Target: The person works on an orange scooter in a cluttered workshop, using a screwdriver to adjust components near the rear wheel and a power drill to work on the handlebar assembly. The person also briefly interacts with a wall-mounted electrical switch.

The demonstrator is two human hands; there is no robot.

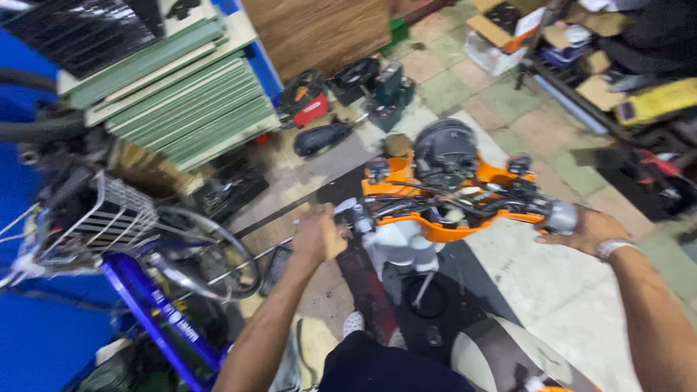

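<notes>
Your left hand (317,236) is clamped on one end of the orange handlebar (450,203). Your right hand (581,229) wraps the opposite grip, so the speedometer (444,151) sits between your hands.

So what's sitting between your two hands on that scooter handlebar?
In the head view, between the left hand and right hand lies the orange handlebar housing, opened with exposed wiring, the round speedometer above it.
</notes>
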